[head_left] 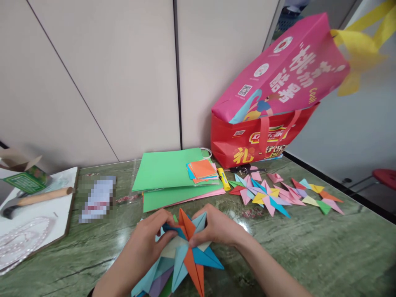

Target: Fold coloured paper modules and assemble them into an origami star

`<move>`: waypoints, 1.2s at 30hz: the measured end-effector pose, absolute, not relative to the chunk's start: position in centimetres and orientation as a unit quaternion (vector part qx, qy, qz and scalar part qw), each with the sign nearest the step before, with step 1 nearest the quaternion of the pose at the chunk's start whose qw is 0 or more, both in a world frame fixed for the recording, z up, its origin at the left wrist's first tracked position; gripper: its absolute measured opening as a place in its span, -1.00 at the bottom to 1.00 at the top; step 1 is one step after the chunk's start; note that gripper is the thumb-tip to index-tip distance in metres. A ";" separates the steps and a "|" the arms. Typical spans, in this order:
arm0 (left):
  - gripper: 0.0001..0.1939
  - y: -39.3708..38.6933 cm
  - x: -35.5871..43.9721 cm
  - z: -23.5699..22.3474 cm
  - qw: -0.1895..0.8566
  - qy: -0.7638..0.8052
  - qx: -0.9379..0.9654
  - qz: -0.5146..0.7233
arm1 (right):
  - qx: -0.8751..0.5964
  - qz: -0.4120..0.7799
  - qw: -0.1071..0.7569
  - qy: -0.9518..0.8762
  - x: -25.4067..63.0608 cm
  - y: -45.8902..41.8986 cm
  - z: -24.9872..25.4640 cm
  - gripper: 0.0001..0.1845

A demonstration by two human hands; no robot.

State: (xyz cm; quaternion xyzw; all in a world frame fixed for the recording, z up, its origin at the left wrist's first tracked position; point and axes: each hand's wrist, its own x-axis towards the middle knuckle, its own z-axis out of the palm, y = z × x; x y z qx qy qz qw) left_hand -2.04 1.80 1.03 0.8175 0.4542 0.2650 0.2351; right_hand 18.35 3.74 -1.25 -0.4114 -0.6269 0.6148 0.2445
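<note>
Both my hands grip a many-pointed origami paper star [193, 258] with orange, blue, pale blue and cream points. My left hand [151, 235] pinches a dark blue point on its left side, thumb against the paper. On the upper right, my right hand [216, 229] holds the star between thumb and fingers, its thumb near the centre. Beneath the star, at the lower left, lie more folded paper pieces [157, 280] in pale blue, purple and green, partly hidden by my left hand and the star.
Behind my hands lie green paper sheets [170, 169], small coloured squares [202, 170] and a yellow glue stick [223, 179]. Several folded stars [262, 194] spread to the right. Red [225, 140] and pink [278, 74] bags stand against the wall. A hammer [46, 197] rests on a white board at left.
</note>
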 end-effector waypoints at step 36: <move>-0.84 2.0 -1.7 1.2 0.103 0.400 0.826 0.384 | -0.444 0.560 0.301 -0.631 18.1 3.4 -0.2 -0.72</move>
